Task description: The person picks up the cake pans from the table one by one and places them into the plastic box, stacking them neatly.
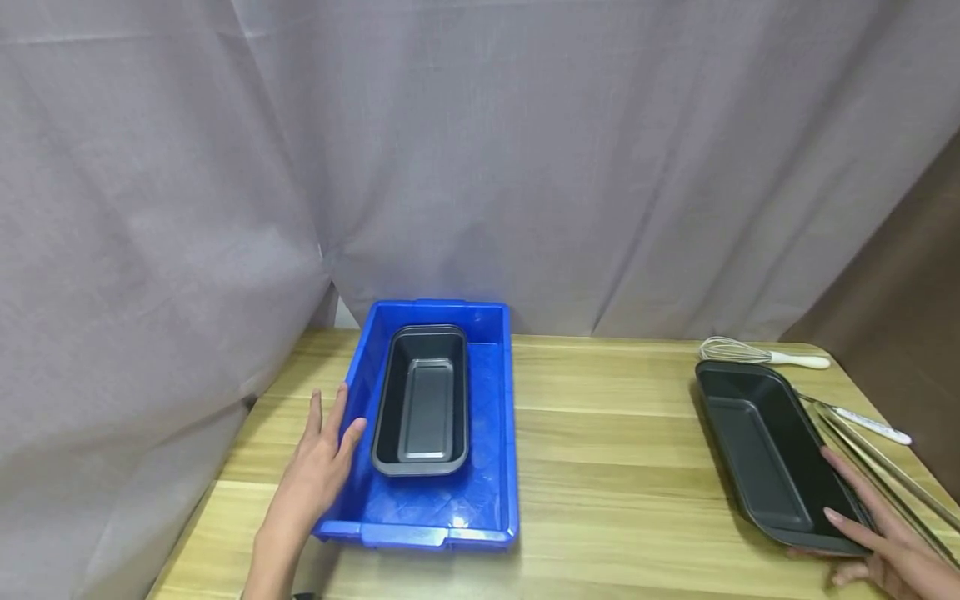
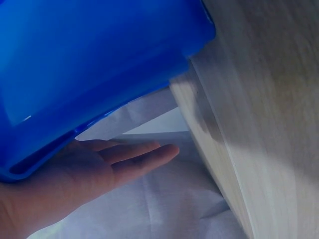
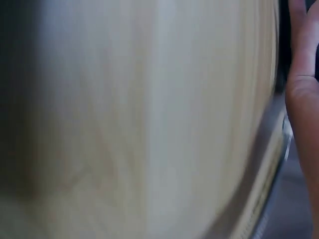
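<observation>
In the head view, my left hand (image 1: 315, 471) is at the left rim of a blue plastic bin (image 1: 420, 536), its fingers spread and fairly straight. The left wrist view shows the same hand (image 2: 94, 172) against the bin's rim (image 2: 94, 112). Inside the bin lies a dark loaf pan (image 1: 427, 408). Far to the right, my right hand (image 1: 892, 533) grips a wider dark baking pan (image 1: 757, 467) by its near right corner, with the thumb over the rim. Blur in the right wrist view hides most of that hold.
Behind the baking pan lies a whisk (image 1: 738, 351) with a white handle. A utensil with a patterned white handle (image 1: 873, 425) and shiny metal-edged trays (image 1: 896, 467) are at the right edge of the wooden table (image 1: 600, 467). Grey cloth (image 1: 480, 167) hangs behind.
</observation>
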`<state>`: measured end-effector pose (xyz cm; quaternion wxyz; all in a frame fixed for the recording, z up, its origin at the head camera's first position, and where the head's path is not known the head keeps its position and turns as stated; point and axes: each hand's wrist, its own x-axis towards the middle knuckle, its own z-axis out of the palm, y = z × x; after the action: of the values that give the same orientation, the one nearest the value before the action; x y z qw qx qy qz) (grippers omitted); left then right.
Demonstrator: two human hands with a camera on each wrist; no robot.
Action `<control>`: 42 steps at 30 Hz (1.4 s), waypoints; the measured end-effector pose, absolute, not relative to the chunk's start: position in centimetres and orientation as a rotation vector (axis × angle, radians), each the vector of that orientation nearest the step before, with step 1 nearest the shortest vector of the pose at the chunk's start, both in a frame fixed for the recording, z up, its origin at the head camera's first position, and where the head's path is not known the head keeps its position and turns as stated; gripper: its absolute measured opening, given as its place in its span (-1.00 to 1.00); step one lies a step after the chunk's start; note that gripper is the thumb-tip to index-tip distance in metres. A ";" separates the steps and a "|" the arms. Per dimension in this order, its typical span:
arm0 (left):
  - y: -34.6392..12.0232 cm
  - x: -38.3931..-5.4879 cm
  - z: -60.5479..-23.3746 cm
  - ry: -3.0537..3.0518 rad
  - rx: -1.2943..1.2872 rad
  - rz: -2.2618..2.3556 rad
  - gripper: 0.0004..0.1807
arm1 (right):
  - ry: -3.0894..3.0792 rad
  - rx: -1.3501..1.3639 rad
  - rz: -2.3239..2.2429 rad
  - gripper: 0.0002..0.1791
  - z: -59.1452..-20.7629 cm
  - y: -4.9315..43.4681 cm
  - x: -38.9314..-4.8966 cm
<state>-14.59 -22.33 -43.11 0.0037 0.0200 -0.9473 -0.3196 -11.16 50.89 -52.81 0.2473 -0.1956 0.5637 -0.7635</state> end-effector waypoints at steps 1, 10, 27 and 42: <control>-22.3 -14.6 -43.1 -2.968 0.062 -0.999 -0.22 | 1.481 -0.570 -2.131 -0.05 -53.1 50.6 -10.9; -22.4 -14.5 -43.2 -2.955 0.055 -1.005 -0.23 | 0.470 -0.709 -2.317 -0.03 -53.6 46.4 -10.5; -22.4 -14.5 -43.2 -2.975 0.071 -1.001 -0.22 | 1.759 -0.578 -2.229 -0.06 -51.6 41.6 -8.3; -22.1 -14.6 -43.0 -3.014 0.038 -0.802 -0.20 | 1.893 -0.478 -2.245 -0.03 -48.5 33.8 -8.6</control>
<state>-14.59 -22.14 -43.04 0.0110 0.0123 -0.9663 -0.2570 -8.58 33.81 -48.54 0.0830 -0.1602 0.6339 -0.7520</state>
